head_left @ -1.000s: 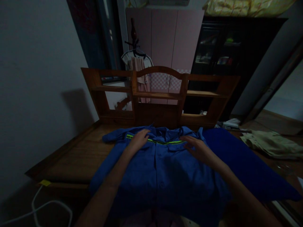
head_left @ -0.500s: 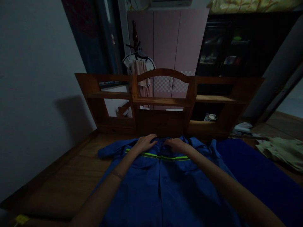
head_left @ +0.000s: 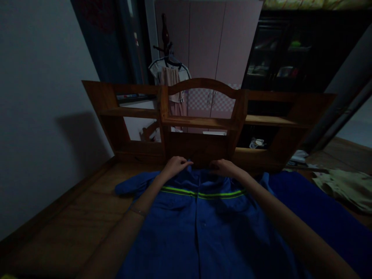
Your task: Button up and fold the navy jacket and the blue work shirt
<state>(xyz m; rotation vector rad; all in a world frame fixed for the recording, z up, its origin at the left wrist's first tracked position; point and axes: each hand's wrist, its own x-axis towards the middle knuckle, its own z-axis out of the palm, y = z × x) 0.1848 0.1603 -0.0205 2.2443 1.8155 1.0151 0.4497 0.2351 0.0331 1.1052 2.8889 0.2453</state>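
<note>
A blue work shirt (head_left: 200, 228) with a bright yellow-green stripe across the chest lies face up on a wooden bed platform (head_left: 78, 217). Its collar end points away from me, toward the wooden headboard (head_left: 200, 116). My left hand (head_left: 174, 166) rests at the left side of the collar with its fingers curled onto the cloth. My right hand (head_left: 225, 167) is at the right side of the collar, fingers pinched on the fabric. Both forearms stretch out over the shirt front.
A second dark blue cloth (head_left: 316, 217) lies to the right of the shirt, and a pale olive garment (head_left: 343, 188) sits further right. Behind the headboard stand a pink wardrobe (head_left: 209, 46), hanging clothes (head_left: 171, 77) and a dark cabinet (head_left: 279, 50). A wall runs along the left.
Both hands moved up from the chest stripe to the collar and came closer together. The view shifted forward, so the shirt fills more of the lower frame.
</note>
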